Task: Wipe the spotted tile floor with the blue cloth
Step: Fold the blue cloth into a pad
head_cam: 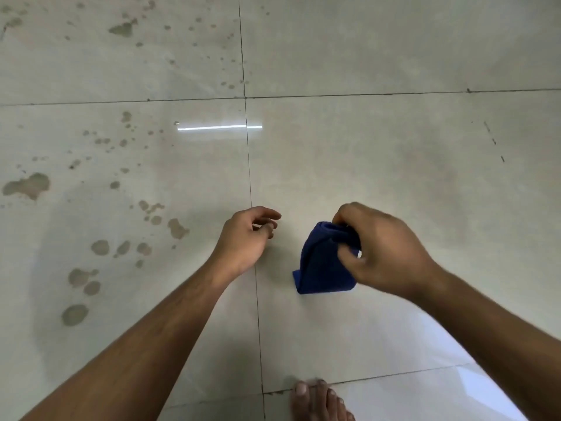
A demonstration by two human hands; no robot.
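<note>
Bare foot cut off; right hand fingers pinch blue cloth, hiding top; left hand loosely curled, empty.

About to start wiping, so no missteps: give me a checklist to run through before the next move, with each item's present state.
1. Blue cloth in hand: ok, the right hand grips its bunched top and the rest hangs down.
2. Cloth opened flat for wiping: not ok, it is folded and bunched.
3. Left hand free to help: ok, fingers loosely curled, holding nothing.
4. Cloth over the spots: not ok, the spots lie on the tiles to the left, across the grout line from the cloth.
5. Cloth touching the floor: cannot tell.
6. Bare foot clear of the spots: ok, it is at the bottom edge, away from them.
</note>
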